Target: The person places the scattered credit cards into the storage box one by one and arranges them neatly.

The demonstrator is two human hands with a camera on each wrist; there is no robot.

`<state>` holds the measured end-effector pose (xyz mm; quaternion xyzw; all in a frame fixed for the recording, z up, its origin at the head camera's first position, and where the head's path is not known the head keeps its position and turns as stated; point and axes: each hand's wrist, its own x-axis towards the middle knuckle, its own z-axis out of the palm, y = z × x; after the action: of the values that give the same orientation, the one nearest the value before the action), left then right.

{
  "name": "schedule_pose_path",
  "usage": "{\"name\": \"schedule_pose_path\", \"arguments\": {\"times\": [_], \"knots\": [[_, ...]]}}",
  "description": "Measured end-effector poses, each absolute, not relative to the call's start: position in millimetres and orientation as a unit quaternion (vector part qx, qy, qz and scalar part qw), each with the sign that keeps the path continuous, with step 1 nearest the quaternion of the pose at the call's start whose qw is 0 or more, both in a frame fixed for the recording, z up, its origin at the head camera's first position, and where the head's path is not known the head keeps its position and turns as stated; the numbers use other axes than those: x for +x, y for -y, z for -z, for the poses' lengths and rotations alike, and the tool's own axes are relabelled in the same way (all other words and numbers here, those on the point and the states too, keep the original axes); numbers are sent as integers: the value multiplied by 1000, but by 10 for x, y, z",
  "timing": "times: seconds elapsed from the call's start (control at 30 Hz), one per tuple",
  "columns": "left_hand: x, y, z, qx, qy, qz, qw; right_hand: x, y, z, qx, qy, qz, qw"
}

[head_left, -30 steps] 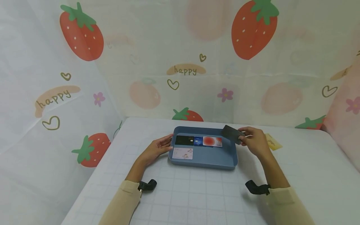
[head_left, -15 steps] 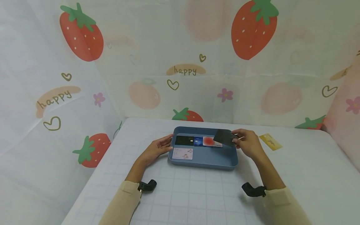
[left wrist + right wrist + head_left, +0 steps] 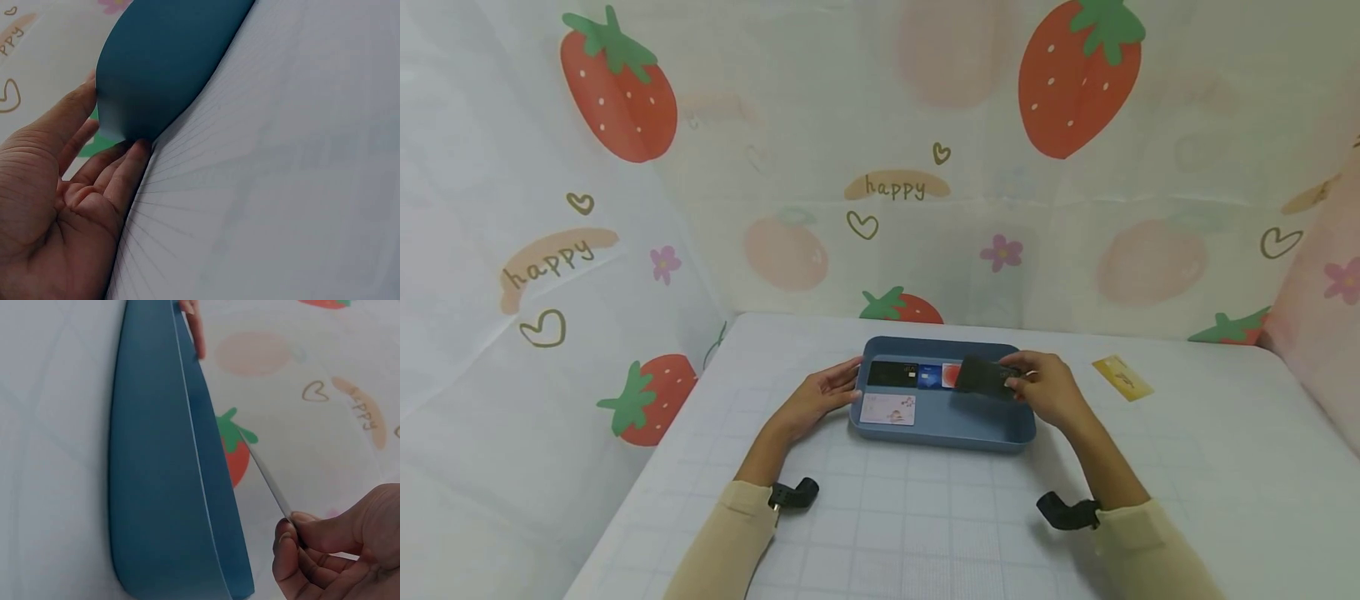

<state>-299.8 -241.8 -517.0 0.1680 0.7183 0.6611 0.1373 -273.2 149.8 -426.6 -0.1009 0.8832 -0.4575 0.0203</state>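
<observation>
My right hand [image 3: 1047,387] pinches a black card [image 3: 985,377] between thumb and fingers, above the right part of a blue tray [image 3: 947,438]. In the right wrist view the card [image 3: 270,482] appears nearly edge-on, apart from the tray wall [image 3: 150,456]. My left hand [image 3: 812,404] rests against the tray's left end, its fingertips touching the outer wall in the left wrist view. Inside the tray lie a black card with a chip [image 3: 891,374], a blue card [image 3: 929,376], a red and white card [image 3: 950,375] partly hidden by the held one, and a pale pink card [image 3: 887,409].
A yellow card [image 3: 1122,378] lies on the white table [image 3: 925,525], right of the tray. A strawberry-printed cloth [image 3: 970,275] hangs behind the table and at both sides.
My right hand has carried the black card leftward from the tray's right rim to over its row of cards. More of the yellow card now shows. My left hand stays in place.
</observation>
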Motion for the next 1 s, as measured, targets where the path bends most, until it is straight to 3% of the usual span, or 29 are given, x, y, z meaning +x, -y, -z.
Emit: {"name": "schedule_pose_path", "arguments": {"times": [1.0], "knots": [[-3011,2415,5170,168,-719,-660,142,-2706,-1154,4532,-144,-889,431,56]]}}
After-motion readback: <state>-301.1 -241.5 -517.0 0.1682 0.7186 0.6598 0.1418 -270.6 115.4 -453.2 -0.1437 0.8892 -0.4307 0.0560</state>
